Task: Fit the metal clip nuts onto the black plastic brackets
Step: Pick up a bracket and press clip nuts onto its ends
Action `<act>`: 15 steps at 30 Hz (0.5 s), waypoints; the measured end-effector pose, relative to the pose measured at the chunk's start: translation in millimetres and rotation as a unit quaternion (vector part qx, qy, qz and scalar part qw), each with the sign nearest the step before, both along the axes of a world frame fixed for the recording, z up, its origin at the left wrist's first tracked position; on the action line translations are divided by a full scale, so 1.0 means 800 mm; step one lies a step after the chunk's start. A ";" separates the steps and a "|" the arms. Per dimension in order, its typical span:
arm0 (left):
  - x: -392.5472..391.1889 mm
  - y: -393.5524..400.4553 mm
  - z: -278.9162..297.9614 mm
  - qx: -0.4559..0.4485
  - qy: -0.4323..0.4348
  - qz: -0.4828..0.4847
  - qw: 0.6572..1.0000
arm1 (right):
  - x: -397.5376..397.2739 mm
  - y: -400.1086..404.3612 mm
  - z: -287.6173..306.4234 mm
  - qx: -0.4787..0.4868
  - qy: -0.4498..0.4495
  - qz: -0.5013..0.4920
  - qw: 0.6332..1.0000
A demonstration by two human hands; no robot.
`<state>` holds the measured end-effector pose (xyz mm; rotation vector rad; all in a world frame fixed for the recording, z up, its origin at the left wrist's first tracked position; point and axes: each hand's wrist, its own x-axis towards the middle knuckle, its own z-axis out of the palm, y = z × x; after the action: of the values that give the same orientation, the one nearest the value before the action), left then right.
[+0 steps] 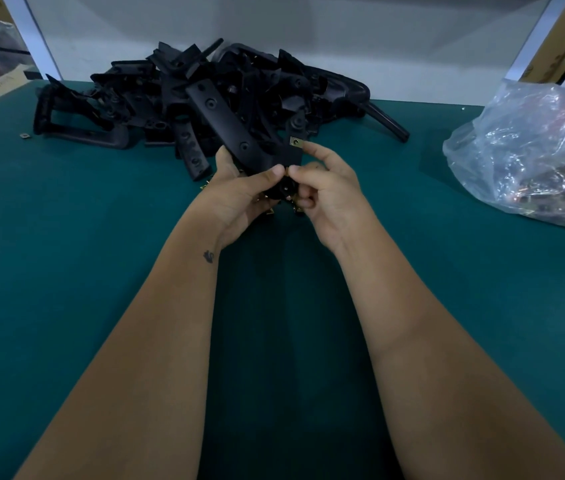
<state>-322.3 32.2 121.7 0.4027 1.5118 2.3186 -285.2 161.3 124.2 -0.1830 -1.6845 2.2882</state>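
On a green bench (pixel 66 271) near its middle, the left hand (pixel 239 199) grips a black bracket (pixel 239 133); the right hand (pixel 322 188) pinches its lower end. One clip nut (pixel 295 142) already sits on it. The pile (pixel 205 98) at the far edge and the bag (pixel 534 161) at the right edge suggest much work remains.

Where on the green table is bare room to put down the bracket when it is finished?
Bare mat lies left of the left hand, below the bracket pile, and between the right hand and the plastic bag. The held bracket hangs over loose clip nuts; there it is crowded. One stray nut lies far left.
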 end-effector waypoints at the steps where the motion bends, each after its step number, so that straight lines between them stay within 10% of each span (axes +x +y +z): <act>1: 0.000 0.001 -0.001 -0.003 0.009 0.014 1.000 | 0.000 0.000 -0.001 -0.005 -0.004 -0.007 1.000; 15: 0.045 0.044 0.000 -0.034 -0.016 0.203 0.978 | 0.059 0.005 0.006 -0.070 -0.010 -0.080 0.994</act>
<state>-286.2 67.1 122.1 0.0364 1.7894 2.5454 -237.8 165.7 128.7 -0.3597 -1.4615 2.2910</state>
